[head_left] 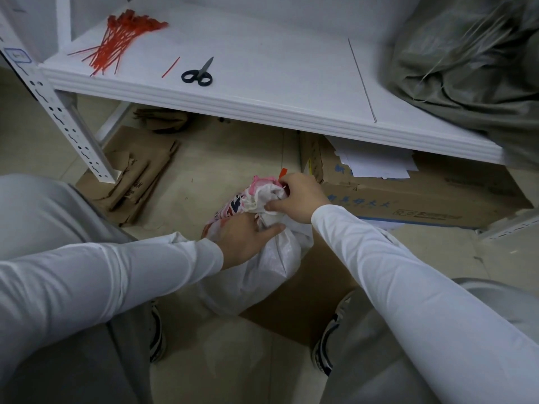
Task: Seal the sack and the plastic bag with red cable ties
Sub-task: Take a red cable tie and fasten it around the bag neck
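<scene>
A white woven sack with pink and dark print stands on the floor between my knees. My left hand grips its gathered neck from the left. My right hand pinches the bunched top, and the red head of a cable tie pokes out above its fingers. A pile of red cable ties lies at the back left of the white shelf. One cut red tie piece lies beside black scissors. A grey plastic bag sits on the shelf's right end.
A flat cardboard sheet lies under the sack. Folded cardboard rests on the floor by the perforated shelf post. A cardboard box with papers sits under the shelf on the right. My shoes flank the sack.
</scene>
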A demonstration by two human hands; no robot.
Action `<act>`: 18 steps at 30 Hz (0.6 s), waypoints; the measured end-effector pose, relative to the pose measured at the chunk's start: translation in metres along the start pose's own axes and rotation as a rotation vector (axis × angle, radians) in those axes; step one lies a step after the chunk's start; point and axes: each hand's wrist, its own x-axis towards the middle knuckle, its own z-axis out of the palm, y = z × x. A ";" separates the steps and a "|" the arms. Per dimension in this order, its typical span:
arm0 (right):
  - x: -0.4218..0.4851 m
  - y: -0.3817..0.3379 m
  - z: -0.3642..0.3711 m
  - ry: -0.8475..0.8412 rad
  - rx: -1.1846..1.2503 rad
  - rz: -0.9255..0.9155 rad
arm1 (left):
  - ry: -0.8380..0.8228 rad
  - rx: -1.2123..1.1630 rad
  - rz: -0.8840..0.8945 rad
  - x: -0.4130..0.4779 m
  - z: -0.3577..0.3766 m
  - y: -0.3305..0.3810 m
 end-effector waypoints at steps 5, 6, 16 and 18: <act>0.001 0.001 0.010 0.046 0.043 0.014 | -0.031 -0.206 -0.120 0.003 -0.002 0.010; 0.000 0.000 0.013 0.066 0.043 0.013 | -0.021 -0.236 -0.122 0.004 -0.003 0.013; 0.012 0.010 -0.015 -0.072 0.692 0.189 | 0.117 -0.176 -0.201 0.007 -0.002 0.014; 0.013 0.017 -0.008 -0.028 0.603 0.178 | 0.113 -0.130 -0.181 0.007 -0.002 0.013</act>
